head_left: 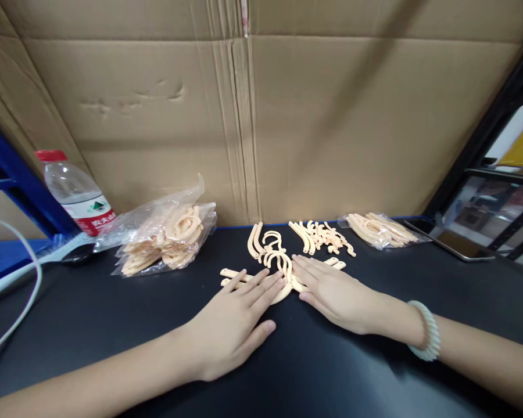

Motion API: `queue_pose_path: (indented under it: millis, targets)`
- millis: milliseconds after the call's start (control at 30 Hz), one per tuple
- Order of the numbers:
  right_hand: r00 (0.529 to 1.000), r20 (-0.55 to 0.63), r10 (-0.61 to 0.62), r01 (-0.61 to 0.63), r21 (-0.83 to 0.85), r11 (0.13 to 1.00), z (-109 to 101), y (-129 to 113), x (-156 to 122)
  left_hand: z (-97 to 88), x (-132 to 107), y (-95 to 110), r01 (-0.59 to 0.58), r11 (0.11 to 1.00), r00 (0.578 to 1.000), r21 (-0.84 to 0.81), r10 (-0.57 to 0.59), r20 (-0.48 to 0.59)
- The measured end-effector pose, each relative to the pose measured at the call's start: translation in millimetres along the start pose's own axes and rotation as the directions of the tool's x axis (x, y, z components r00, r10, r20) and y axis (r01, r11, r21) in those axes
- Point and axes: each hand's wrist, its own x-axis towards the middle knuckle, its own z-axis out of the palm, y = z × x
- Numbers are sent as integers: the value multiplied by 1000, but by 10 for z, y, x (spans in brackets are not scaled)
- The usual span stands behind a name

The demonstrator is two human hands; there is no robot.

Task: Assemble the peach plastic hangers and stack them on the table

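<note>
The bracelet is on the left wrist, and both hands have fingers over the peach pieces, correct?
No: the head view shows the bracelet on the right one; the left hand and right hand do have fingers over the peach pieces.

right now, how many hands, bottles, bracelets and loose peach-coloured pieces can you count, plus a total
Left hand, right hand: 2
Bottle: 1
Bracelet: 1
Loose peach-coloured pieces: too overlapped to count
Total, leaving those out: 4
</note>
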Motion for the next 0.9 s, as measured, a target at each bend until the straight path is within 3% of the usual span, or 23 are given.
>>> queue_pose_path:
  millis: [300, 900]
  targets:
    - [999, -16, -32, 32, -42, 999, 9, 83, 97, -32, 55, -141, -18, 1000, 1000, 21, 18, 12]
    - [1000, -13, 7, -7, 5, 1000, -20, 59, 83, 8, 48, -136, -18, 1000, 998, -17, 17, -63]
